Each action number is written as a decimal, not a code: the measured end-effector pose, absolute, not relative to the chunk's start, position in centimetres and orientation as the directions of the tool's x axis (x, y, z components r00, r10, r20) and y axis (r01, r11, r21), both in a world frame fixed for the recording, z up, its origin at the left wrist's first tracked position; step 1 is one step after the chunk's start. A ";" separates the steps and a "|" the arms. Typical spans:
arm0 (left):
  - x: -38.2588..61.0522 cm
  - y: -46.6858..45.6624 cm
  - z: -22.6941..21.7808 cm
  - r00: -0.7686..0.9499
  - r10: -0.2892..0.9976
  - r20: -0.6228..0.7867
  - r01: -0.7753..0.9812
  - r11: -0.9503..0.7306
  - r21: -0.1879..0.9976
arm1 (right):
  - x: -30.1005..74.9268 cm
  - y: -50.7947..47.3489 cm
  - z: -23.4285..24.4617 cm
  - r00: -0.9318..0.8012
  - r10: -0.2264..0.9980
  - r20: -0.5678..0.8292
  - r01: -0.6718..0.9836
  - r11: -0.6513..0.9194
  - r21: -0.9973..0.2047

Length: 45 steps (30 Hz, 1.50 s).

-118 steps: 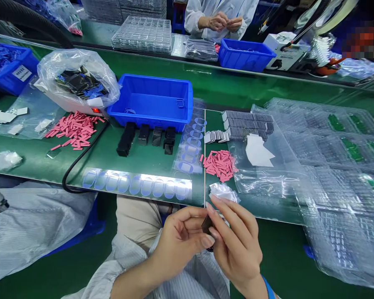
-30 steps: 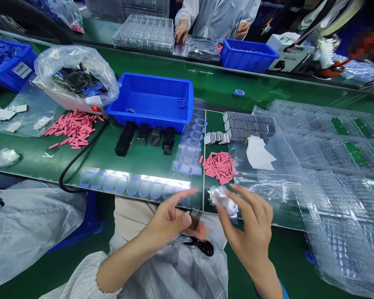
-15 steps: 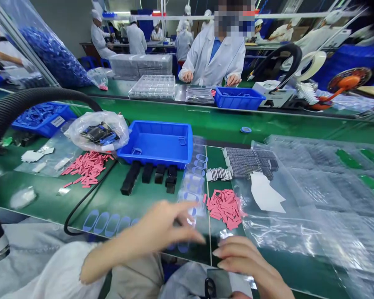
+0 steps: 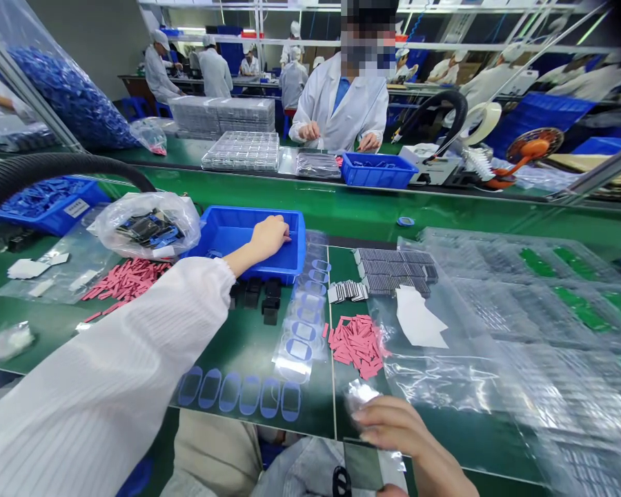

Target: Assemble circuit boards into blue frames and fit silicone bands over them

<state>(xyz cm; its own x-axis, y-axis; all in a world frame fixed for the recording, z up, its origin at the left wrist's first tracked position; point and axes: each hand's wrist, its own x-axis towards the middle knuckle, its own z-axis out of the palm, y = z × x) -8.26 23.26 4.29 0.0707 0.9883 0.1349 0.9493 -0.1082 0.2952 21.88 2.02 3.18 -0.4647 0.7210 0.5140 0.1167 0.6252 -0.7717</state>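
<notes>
the left hand (image 4: 269, 237) lies open, its fingers at the blue plastic bin (image 4: 294, 266). the right hand (image 4: 393, 428) curls against crumpled clear film (image 4: 361, 395), its grip unclear. the left sleeve (image 4: 108, 373), dragging low over the green counter (image 4: 238, 331), could scatter the pink strips (image 4: 127, 279).

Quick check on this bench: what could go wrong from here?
The left hand is reaching into the blue plastic bin, so its white sleeve passes low over the black blocks and near the loose pink strips; it could catch or scatter them. The right hand sits by crumpled clear film, just below another pink pile, which a careless move might disturb.
</notes>
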 end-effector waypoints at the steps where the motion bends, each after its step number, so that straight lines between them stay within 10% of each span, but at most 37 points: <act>1: -8.5 22.4 4.8 0.066 0.983 0.173 0.942 -0.119 0.313 | 21.9 2.1 3.3 -0.418 0.753 0.508 0.131 0.604 -0.787; 7: -7.1 12.2 9.2 0.179 0.930 0.321 0.813 -0.324 0.484 | 20.2 4.1 3.4 -0.147 0.911 0.386 -0.113 0.372 -0.921; 11: -4.3 4.2 10.2 0.469 0.772 0.430 0.390 -0.618 0.683 | 17.4 3.4 4.7 -0.319 0.891 0.322 -0.339 0.210 -0.917; 19: -1.4 -2.9 7.0 0.110 0.962 0.252 0.140 -0.266 0.954 | 17.1 -1.5 4.5 -0.338 0.811 0.478 -0.110 0.470 -0.876; 34: 0.3 -5.3 6.1 -0.143 0.884 0.444 0.028 -0.445 0.895 | 19.8 0.6 8.3 -0.656 0.520 0.547 0.354 0.852 -0.385; 45: 0.4 -5.3 5.0 -0.134 0.902 0.410 0.089 -0.402 0.911 | 20.1 1.1 8.6 -0.659 0.534 0.531 0.350 0.841 -0.411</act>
<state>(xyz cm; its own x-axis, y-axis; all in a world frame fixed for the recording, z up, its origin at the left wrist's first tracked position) 0.43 -5.32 5.01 -0.1337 0.9020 0.4105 0.0893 -0.4015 0.9115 20.14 1.09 8.65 -0.6586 0.5336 0.5305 0.3504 0.8414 -0.4114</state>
